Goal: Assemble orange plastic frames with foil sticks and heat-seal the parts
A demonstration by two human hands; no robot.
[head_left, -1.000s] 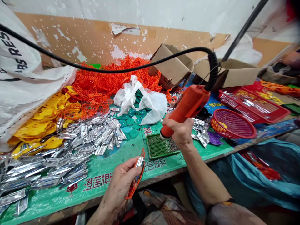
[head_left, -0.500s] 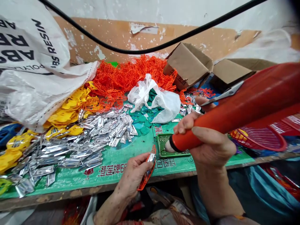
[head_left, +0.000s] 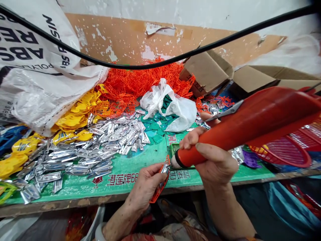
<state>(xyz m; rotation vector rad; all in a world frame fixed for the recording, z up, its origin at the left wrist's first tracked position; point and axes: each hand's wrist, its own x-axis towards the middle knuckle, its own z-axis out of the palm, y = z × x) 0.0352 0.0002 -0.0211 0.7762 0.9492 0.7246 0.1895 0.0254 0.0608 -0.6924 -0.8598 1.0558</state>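
The left hand (head_left: 147,184) pinches an orange part (head_left: 159,187) near the tabletop's (head_left: 140,167) near edge; the right grips a red tool (head_left: 225,134). At far left, a white bag (head_left: 32,77) reads "ABS RESIN".

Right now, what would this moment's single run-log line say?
left hand: holds orange piece | right hand: grips red-orange tool | tool tip: beside orange piece | green tray: partly hidden

The single head-mounted camera looks forward and down from above the near edge of the tabletop (head_left: 130,164), facing the wall (head_left: 200,20) behind its far edge. The left hand (head_left: 147,182) and right hand (head_left: 213,160) appear at close range; the wall forms the more distant background.
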